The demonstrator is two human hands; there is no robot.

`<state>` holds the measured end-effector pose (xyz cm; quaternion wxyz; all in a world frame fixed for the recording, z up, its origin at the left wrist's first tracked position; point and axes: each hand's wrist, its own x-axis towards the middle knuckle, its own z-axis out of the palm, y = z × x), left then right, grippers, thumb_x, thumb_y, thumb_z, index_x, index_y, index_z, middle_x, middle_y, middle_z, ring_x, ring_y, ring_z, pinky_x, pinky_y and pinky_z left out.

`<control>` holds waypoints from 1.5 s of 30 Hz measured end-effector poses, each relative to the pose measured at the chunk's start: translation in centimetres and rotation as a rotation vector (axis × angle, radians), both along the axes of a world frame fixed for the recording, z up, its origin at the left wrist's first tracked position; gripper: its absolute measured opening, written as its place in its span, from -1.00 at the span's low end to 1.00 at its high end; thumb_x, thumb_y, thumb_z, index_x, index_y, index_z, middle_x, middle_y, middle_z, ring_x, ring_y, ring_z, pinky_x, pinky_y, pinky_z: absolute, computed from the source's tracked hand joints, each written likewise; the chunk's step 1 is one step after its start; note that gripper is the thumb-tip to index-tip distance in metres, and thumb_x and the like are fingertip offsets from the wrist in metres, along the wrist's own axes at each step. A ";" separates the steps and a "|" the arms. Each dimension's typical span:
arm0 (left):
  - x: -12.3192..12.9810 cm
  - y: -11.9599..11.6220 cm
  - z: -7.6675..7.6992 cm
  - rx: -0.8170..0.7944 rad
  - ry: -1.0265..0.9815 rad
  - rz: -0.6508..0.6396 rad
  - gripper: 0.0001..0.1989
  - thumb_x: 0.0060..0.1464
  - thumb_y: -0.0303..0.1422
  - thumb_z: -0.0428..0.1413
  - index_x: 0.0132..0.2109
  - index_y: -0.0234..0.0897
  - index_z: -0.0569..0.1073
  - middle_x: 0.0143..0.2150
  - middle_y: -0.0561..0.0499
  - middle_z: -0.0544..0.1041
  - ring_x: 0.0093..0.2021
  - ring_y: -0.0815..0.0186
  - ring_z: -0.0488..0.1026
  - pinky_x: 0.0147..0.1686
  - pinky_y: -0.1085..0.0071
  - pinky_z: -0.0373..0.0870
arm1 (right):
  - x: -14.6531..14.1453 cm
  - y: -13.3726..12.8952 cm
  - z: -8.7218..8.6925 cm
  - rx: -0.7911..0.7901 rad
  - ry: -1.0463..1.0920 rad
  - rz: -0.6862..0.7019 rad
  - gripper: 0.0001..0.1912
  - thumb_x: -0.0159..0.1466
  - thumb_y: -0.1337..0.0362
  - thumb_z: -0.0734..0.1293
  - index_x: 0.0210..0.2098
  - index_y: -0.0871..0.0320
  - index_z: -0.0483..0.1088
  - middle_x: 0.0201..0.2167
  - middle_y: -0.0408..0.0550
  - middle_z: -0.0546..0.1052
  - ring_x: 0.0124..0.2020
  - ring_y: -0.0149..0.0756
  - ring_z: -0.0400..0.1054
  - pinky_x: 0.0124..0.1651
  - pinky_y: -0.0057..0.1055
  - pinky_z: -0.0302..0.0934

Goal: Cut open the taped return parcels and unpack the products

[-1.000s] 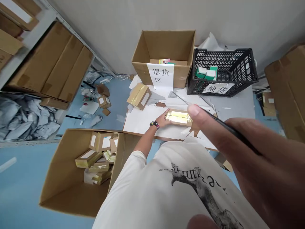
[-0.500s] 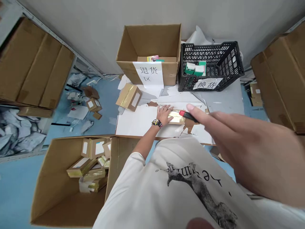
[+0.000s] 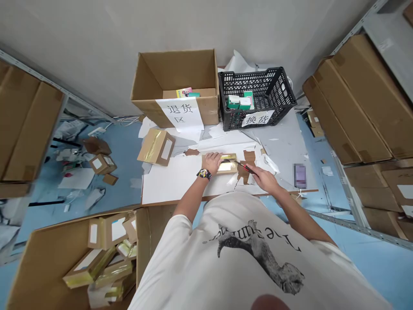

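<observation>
A small taped cardboard box [image 3: 228,170] with a white label lies on the paper-covered table [image 3: 180,183]. My left hand [image 3: 212,162], with a watch on the wrist, grips its left end from above. In my right hand [image 3: 265,179] is a knife with a red and black handle [image 3: 248,169], my fingers closed round the handle. Its thin blade reaches left over the top of the box, along the tape. The blade's tip is close to my left fingers; how deep it sits I cannot tell.
Behind stand a large cardboard box [image 3: 146,110] and a black plastic crate [image 3: 230,122], both with paper signs. A taped carton [image 3: 151,146] sits at left. Low on the left, a big open box [image 3: 41,258] holds several parcels. A phone [image 3: 300,175] lies near the table's right end.
My right hand has come down and away from the camera, bringing the knife lower over the box. My left hand stays on the box. The view has shifted to the right.
</observation>
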<state>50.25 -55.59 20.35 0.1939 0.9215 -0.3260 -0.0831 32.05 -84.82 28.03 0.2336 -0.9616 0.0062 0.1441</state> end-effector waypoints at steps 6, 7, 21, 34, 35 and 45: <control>0.5 -0.1 0.0 -0.012 -0.014 0.015 -0.48 0.61 -0.15 -0.10 0.42 -0.17 0.60 0.28 -0.23 0.69 0.28 -0.07 0.56 0.34 0.00 0.33 | 1.6 2.2 -0.5 -0.336 0.059 0.092 -0.37 0.69 0.13 0.09 0.70 -0.25 0.13 0.17 0.18 0.51 0.08 0.05 0.45 -0.01 -0.23 0.35; 0.5 0.0 -0.1 -0.022 -0.021 0.008 -0.48 0.61 -0.15 -0.10 0.42 -0.18 0.60 0.29 -0.23 0.69 0.29 -0.07 0.56 0.35 0.00 0.34 | 2.0 2.5 -0.8 -0.363 0.051 0.084 -0.38 0.70 0.11 0.08 0.70 -0.23 0.14 0.17 0.21 0.50 0.10 0.07 0.42 0.01 -0.21 0.33; -0.2 1.3 -0.9 -0.171 -0.087 -0.091 -0.59 0.50 -0.20 0.11 0.34 -0.11 0.64 0.41 -0.17 0.61 0.40 -0.08 0.49 0.49 -0.10 0.28 | 4.1 -1.2 -3.9 -0.277 -0.013 -0.091 -0.37 0.64 0.20 0.13 0.65 -0.12 0.28 0.20 0.24 0.54 0.12 0.14 0.38 0.12 -0.10 0.30; -2.8 -1.9 0.5 -0.018 0.062 -0.092 -0.42 0.12 -0.04 0.50 0.21 -0.11 0.62 0.32 -0.20 0.53 0.38 -0.16 0.41 0.64 -0.25 -0.01 | 2.0 -2.5 -3.5 0.382 0.152 -0.337 -0.53 0.55 -0.04 0.18 0.08 0.05 0.63 -0.49 -0.21 0.52 -0.49 -0.24 0.43 -0.24 -0.36 0.32; -2.9 -2.2 0.8 0.012 0.067 -0.080 -0.44 0.12 -0.03 0.50 0.18 -0.12 0.63 0.31 -0.20 0.53 0.37 -0.17 0.41 0.65 -0.27 -0.04 | 2.7 -2.6 -3.1 0.344 0.155 -0.306 -0.54 0.55 -0.04 0.19 0.06 0.05 0.64 -0.49 -0.21 0.52 -0.48 -0.25 0.43 -0.24 -0.36 0.31; -3.4 -4.3 2.1 0.200 0.090 -0.053 -0.41 0.09 -0.03 0.50 0.17 -0.21 0.67 0.33 -0.35 0.51 0.35 -0.34 0.39 0.50 -0.43 0.16 | 8.4 -3.2 -0.9 0.157 0.223 -0.101 -0.56 0.55 -0.01 0.24 -0.12 0.10 0.67 -0.49 -0.18 0.52 -0.46 -0.29 0.38 -0.28 -0.39 0.13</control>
